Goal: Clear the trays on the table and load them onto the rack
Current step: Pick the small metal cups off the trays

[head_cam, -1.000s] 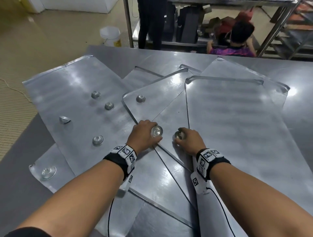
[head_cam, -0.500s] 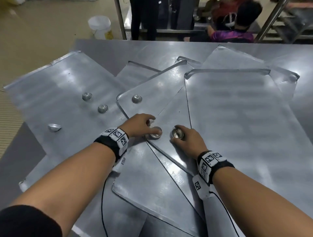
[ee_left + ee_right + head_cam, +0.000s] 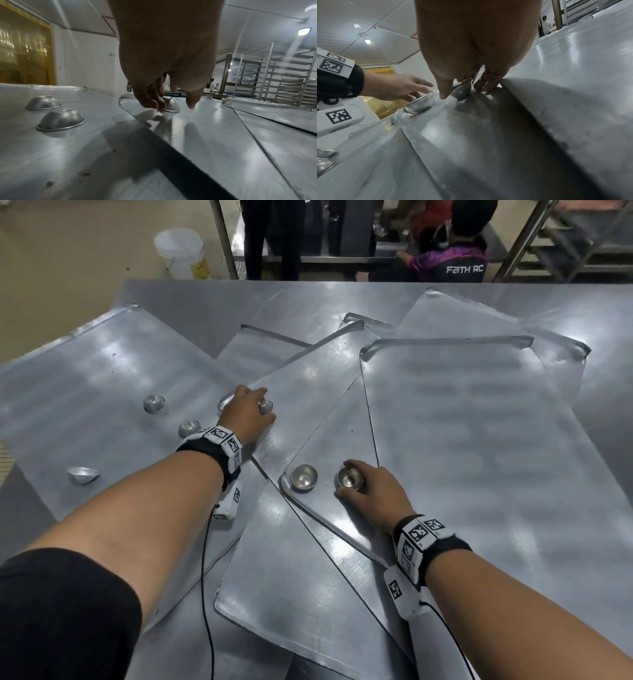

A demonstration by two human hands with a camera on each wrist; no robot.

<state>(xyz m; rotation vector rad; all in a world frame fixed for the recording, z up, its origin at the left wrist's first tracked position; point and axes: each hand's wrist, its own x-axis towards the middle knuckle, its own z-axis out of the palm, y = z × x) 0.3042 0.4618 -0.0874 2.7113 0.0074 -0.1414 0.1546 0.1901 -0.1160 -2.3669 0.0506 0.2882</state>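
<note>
Several flat metal trays overlap on the steel table (image 3: 191, 299). My left hand (image 3: 250, 414) reaches over one tray (image 3: 308, 378); its fingertips (image 3: 150, 102) touch a small upturned metal cup (image 3: 172, 105), and the thumb stands apart from it. My right hand (image 3: 371, 489) grips an upright metal cup (image 3: 349, 478) between thumb (image 3: 443, 92) and fingers (image 3: 488, 83) on the triangular tray (image 3: 337, 440). A second upright cup (image 3: 303, 478) stands free just to its left. The left tray (image 3: 102, 385) carries two upturned cups (image 3: 154, 404) (image 3: 188, 429) and a tipped one (image 3: 83, 474).
A large bare tray (image 3: 479, 446) lies at the right. Beyond the table's far edge are a white bucket (image 3: 180, 251), a standing person's legs (image 3: 267, 237) and a crouching person (image 3: 452, 265). Tiered metal racks (image 3: 283, 81) stand at the back right.
My left hand has let go of the upright cup beside the right hand and moved away to the far left, onto the upturned cup. My right hand stays on its cup.
</note>
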